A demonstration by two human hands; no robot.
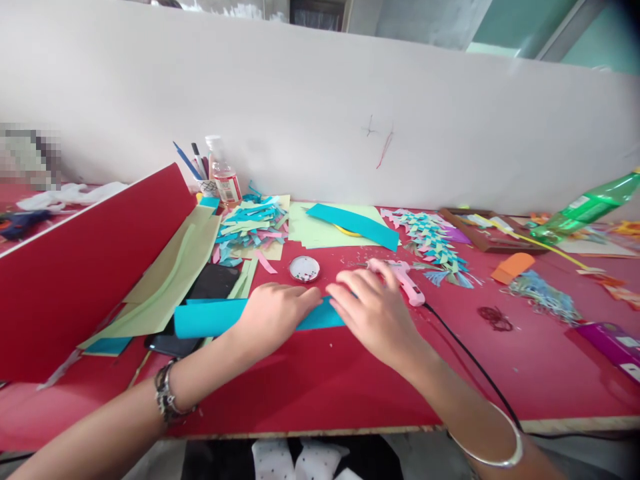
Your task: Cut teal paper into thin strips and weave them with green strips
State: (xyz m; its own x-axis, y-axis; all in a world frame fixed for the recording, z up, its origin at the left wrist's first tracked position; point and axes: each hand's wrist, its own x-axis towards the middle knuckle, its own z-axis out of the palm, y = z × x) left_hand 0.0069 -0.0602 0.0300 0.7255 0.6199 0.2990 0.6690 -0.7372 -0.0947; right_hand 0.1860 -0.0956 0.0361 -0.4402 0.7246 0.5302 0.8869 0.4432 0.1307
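Observation:
A long blue paper strip (210,319), curled over at its left end, lies across the red table in front of me. My left hand (273,317) closes over its middle, with thumb and fingers at the upper edge. At the strip's right end, my right hand (373,310) has bent fingers on the paper; the undersides of both hands are hidden. Just beyond my right hand rests a pink glue gun (407,283). A small round white lid (305,268) with specks in it sits behind the gap between my hands.
Cut paper strips (257,223) are heaped at the back beside a clear bottle (225,177). Pale green sheets (305,227) and a woven paper chain (430,237) lie farther right. A red board (100,267) stands at left. The glue gun's black cord (470,357) crosses the right side.

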